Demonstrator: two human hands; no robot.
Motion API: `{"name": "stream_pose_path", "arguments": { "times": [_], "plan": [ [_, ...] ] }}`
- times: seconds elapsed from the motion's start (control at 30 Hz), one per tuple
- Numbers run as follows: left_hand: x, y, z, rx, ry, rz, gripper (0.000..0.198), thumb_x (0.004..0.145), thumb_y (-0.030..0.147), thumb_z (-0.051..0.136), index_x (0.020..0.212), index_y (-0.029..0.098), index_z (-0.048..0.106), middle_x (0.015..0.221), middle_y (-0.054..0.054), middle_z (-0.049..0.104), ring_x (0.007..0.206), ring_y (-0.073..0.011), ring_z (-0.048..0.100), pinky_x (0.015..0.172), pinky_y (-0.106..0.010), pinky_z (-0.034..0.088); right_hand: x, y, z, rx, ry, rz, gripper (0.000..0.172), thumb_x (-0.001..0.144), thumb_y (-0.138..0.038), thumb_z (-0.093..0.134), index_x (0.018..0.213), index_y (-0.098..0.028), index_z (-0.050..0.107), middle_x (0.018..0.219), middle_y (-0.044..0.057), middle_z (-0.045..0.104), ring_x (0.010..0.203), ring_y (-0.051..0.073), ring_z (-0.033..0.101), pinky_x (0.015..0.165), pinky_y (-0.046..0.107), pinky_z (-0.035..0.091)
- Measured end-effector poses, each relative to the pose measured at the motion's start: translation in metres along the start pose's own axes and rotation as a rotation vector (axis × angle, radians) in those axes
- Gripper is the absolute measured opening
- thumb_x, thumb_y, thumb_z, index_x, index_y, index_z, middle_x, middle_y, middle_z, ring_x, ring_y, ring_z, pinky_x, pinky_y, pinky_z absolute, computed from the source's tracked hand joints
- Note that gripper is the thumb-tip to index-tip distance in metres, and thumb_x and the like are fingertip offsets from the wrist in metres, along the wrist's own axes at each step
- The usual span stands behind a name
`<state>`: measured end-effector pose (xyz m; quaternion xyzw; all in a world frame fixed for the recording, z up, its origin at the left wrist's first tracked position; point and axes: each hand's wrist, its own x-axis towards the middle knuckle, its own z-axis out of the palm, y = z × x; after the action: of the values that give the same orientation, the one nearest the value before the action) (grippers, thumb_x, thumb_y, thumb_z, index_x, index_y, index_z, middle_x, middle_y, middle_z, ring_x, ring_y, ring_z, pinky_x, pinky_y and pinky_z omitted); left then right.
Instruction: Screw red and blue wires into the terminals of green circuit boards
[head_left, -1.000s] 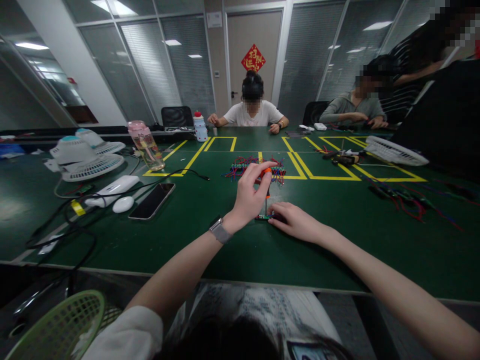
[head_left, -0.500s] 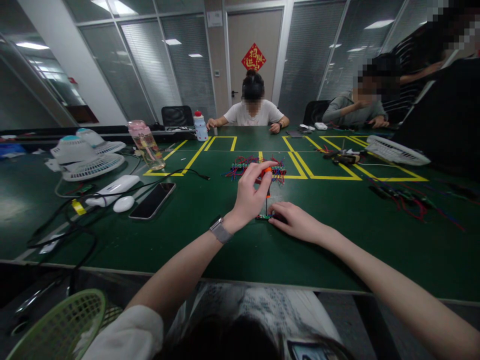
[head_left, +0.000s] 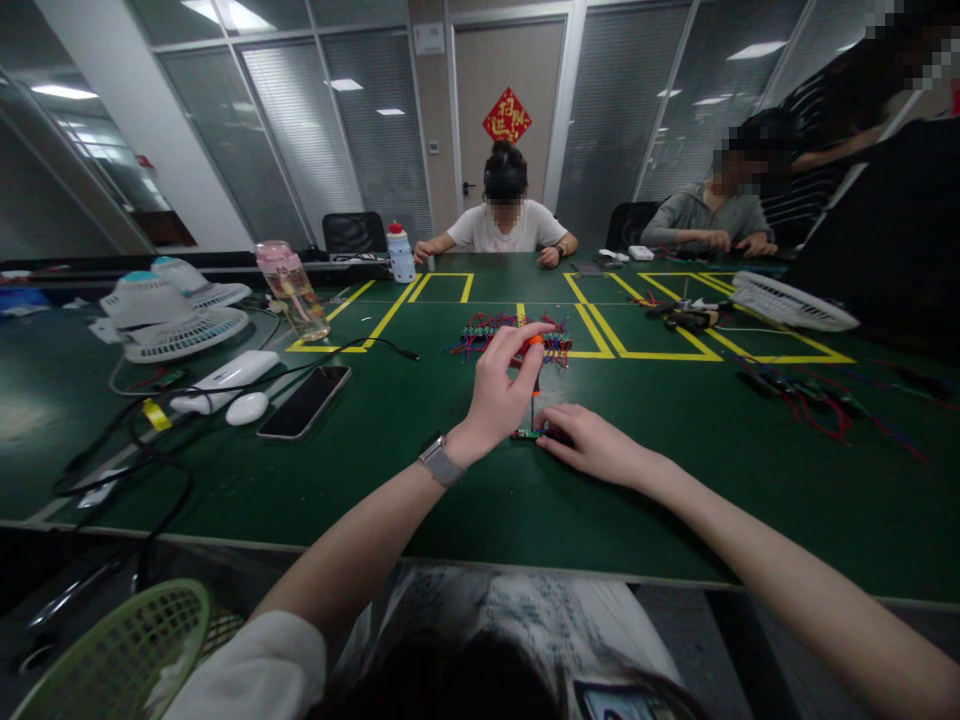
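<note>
My left hand (head_left: 501,388) grips a screwdriver (head_left: 535,387) over the seemingly unfinished board (head_left: 526,435) my right hand (head_left: 589,442) pinches, wired bundle (head_left: 480,334) beyond it.

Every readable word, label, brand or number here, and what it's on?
"招", "进": gold characters on red diamond-shaped sign; its remaining characters are unclear.
Too small or blurred: any text on white rectangular wall plate, small green circuit board.
Nothing else legible.

Red diamond sign (head_left: 507,117) is hanging on the door (head_left: 472,85), showing gold Chinese chars: 招 upper L, 进 lower L; the other chars are blurring. Wall plaque (head_left: 429,39) nr door is showing txt too small to read.
</note>
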<state>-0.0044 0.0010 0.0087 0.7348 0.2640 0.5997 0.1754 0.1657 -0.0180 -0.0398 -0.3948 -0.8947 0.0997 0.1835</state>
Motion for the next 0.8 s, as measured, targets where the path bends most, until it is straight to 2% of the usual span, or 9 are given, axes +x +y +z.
{"name": "stream_pose_path", "arguments": {
  "times": [0.8],
  "plan": [
    [-0.0002, -0.0003, 0.0005, -0.017, 0.006, -0.004, 0.022, 0.097, 0.023, 0.047, 0.112, 0.020, 0.063, 0.102, -0.005, 0.063, 0.090, -0.0141, 0.059, 0.072, -0.023, 0.049, -0.0005, 0.0004, 0.0008, -0.001, 0.001, 0.002, 0.005, 0.091, -0.023, 0.056, 0.091, -0.018, 0.056, 0.083, 0.005, 0.060, 0.074, 0.018, 0.054, 0.070, 0.030, 0.042]
  ]
}}
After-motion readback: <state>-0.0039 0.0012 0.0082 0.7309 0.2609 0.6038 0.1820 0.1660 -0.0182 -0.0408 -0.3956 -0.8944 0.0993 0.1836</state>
